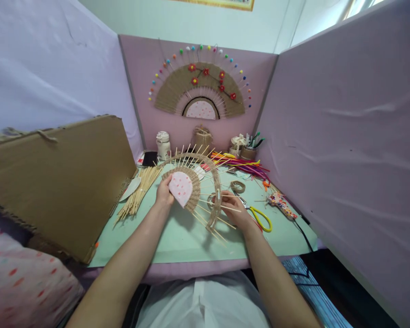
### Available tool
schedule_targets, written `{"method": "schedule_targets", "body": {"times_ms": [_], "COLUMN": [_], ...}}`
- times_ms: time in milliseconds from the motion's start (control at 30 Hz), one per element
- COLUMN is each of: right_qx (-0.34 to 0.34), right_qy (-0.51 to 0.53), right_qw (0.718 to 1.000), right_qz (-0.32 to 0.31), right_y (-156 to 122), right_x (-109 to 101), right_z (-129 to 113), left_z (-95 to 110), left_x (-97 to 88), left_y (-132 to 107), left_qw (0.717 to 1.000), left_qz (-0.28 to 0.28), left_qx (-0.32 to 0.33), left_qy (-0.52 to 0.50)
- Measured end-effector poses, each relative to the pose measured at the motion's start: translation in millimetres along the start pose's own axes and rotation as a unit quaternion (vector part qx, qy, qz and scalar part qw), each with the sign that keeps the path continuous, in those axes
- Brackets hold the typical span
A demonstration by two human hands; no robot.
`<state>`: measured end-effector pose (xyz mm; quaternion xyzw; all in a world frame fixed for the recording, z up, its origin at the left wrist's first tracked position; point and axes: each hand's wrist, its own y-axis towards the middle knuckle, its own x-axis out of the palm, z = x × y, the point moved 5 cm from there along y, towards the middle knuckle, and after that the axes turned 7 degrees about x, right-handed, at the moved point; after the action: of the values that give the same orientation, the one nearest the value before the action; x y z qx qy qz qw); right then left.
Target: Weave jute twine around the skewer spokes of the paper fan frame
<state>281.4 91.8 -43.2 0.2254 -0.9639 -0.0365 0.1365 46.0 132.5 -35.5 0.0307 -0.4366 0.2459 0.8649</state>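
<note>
My left hand (164, 191) grips an unfinished hand fan by its pink spotted half-round centre (181, 187). Woven brown jute (195, 191) surrounds that centre, and thin bamboo sticks (201, 214) spread outward from it. A looser strip of jute ribbon (216, 182) arcs across the sticks further out. At the fan's right side my right hand (233, 208) is closed at this ribbon, among the stick ends. A small ring of the ribbon (210, 200) shows by its fingertips, partly hidden by the sticks. The fan is held tilted above the green tabletop (177, 246).
Loose bamboo sticks (140, 189) lie left, beside a large cardboard sheet (61, 182). Yellow-handled scissors (261, 219), a ribbon roll (238, 186), a patterned glue gun (282, 205) and coloured pipe cleaners (242, 164) lie right. Behind are a jar (163, 146) and a decorated fan (171, 93).
</note>
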Motion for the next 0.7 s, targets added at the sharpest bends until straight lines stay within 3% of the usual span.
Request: {"method": "schedule_targets", "body": {"times_ms": [100,200,400,700], "right_qx": [0.007,0.031,0.047,0.033], "right_qy": [0.047,0.077,0.061,0.024], "right_qw": [0.999,0.997,0.996,0.996], "right_qz": [-0.017,0.013,0.039,0.080], "right_y": [-1,-2,1,0], "right_x": [6,6,1,-3], "right_z": [-2,1,11,10], "left_z": [4,2,-3,-24], "left_x": [-5.4,-7.3,-3.2,8.5], "left_y": [2,3,-2,-39], "left_qw": [1.000,1.000,1.000,0.973], "left_qz": [0.017,0.022,-0.014,-0.151], "left_qx": [0.002,-0.001,-0.003,-0.168], "left_qy": [-0.002,-0.002,-0.003,0.046]}}
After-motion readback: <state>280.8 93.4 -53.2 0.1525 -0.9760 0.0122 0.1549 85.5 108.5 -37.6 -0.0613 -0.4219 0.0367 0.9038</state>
